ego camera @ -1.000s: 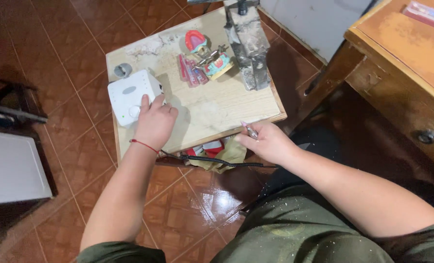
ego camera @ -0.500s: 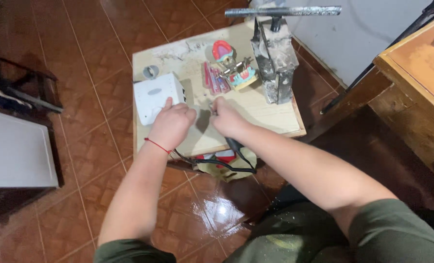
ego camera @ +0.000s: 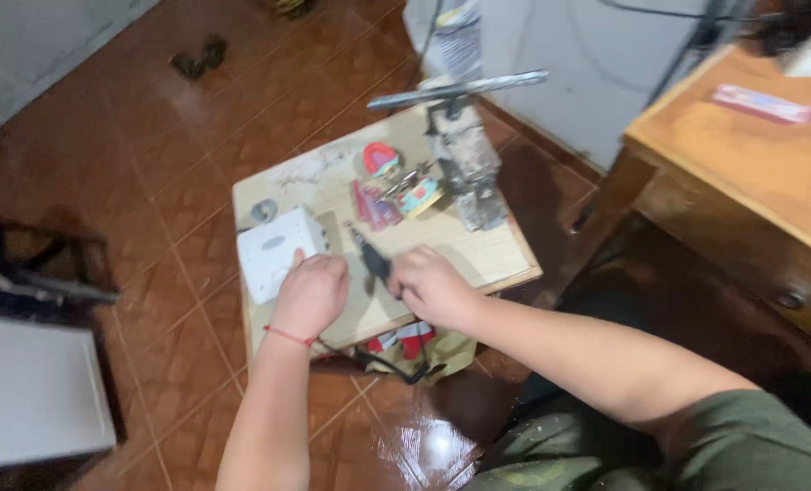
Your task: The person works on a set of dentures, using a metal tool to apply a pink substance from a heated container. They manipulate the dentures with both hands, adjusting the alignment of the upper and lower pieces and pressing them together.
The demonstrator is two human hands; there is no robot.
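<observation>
On tabletop [ego camera: 478,259], right hand [ego camera: 433,286] grips stiff, light black tool [ego camera: 372,261] mid-body; left hand [ego camera: 310,293], fist closed, steadies rigid white box [ego camera: 274,253].

White square box [ego camera: 274,255] lies flat; a dark tool [ego camera: 370,259] (probably a screwdriver) tilts beside it.

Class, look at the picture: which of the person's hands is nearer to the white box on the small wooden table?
Left. The left hand touches the white box at its near edge. The right hand is further to the side, apart from it, holding a dark tool.
</observation>
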